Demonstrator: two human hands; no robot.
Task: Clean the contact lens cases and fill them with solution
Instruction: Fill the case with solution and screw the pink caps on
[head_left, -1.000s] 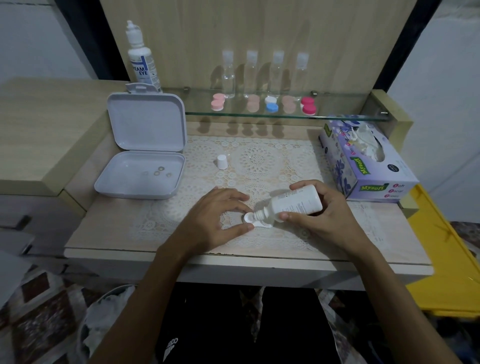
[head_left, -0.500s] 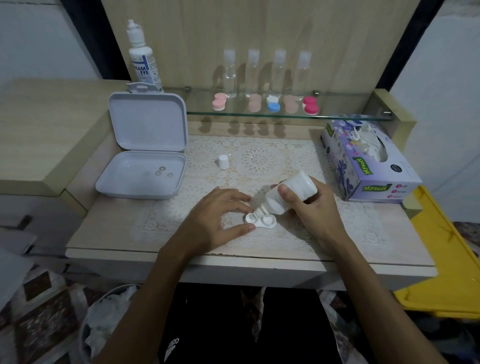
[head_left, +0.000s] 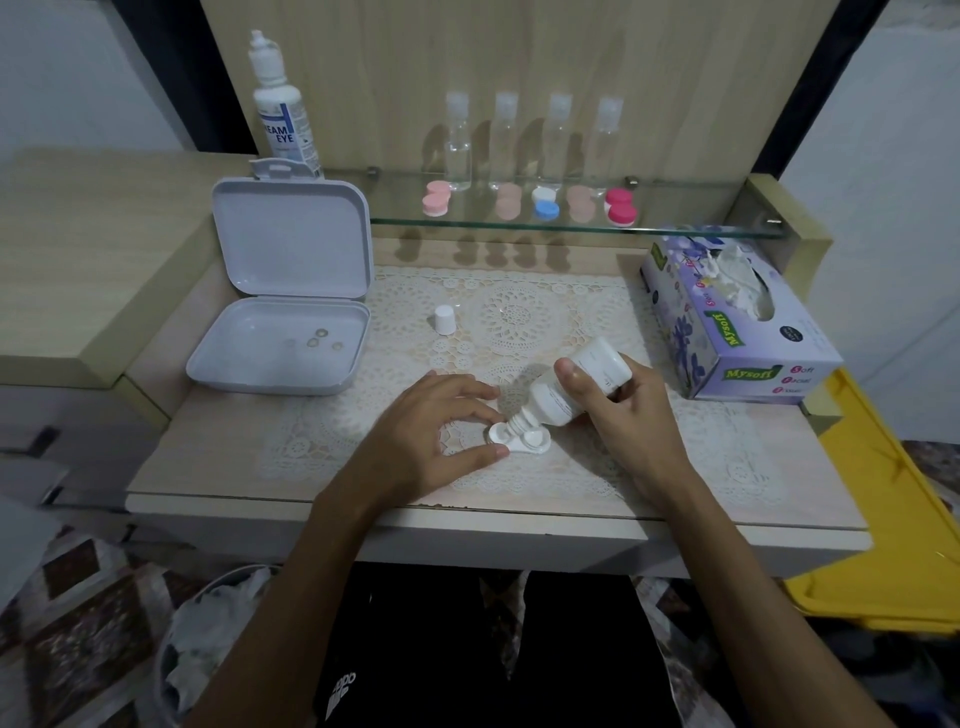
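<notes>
A white open contact lens case (head_left: 524, 440) lies on the lace mat near the table's front. My left hand (head_left: 431, 436) pinches its left end between thumb and forefinger. My right hand (head_left: 623, 415) grips a white solution bottle (head_left: 571, 384), tipped nozzle-down over the case's left well. The bottle's white cap (head_left: 445, 318) stands on the mat behind. Several closed lens cases sit on the glass shelf: pink (head_left: 435, 200), pale pink (head_left: 508, 201), white and blue (head_left: 545, 203), pale pink (head_left: 581, 203), magenta (head_left: 620, 207).
An open white box (head_left: 291, 312) with small rings inside stands at the left. A large eye-solution bottle (head_left: 279, 104) is behind it. Several small clear bottles (head_left: 530, 135) line the shelf. A tissue box (head_left: 727, 322) sits at the right, a yellow bin (head_left: 883, 519) beyond it.
My right hand has tilted the bottle from nearly flat to steeply nozzle-down over the case. My left hand has kept its hold on the case.
</notes>
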